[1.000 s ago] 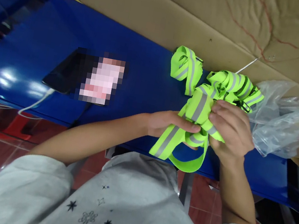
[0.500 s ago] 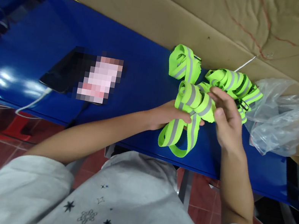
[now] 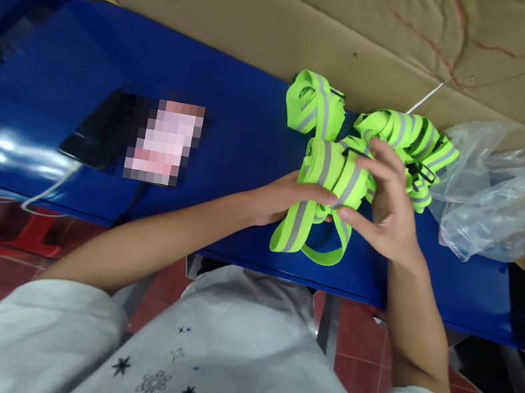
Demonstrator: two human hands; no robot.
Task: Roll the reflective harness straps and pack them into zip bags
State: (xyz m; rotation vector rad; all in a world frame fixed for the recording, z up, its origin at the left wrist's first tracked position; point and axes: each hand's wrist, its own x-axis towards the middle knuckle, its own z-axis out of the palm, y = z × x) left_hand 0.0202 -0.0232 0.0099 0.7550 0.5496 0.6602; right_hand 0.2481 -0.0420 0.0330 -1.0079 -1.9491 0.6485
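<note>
The grip of the left hand (image 3: 282, 200) is grasping a neon strap bundle (image 3: 324, 163), thumb across its front, probably to stop the wound layers springing apart. Going from the left of the surface (image 3: 243, 105), a dark device (image 3: 93, 133) lies with a white cable (image 3: 50, 193) running over the front edge, beside a second device (image 3: 165, 142) (its screen is pixelated); both seem parked there to free the working area. A smaller coil (image 3: 309, 106) sits by the rear edge. In front of it, the bundle is held up toward the front edge, likely for easy reach, its lower loop dangling. The right hand (image 3: 389, 212) cups the bundle's right side, thumb and fingers spread around it; I cannot tell whether it pinches anything. Behind that hand, a neon pile (image 3: 401, 129) lies near the rear edge, with clear plastic bags (image 3: 493, 213) toward the right end.
</note>
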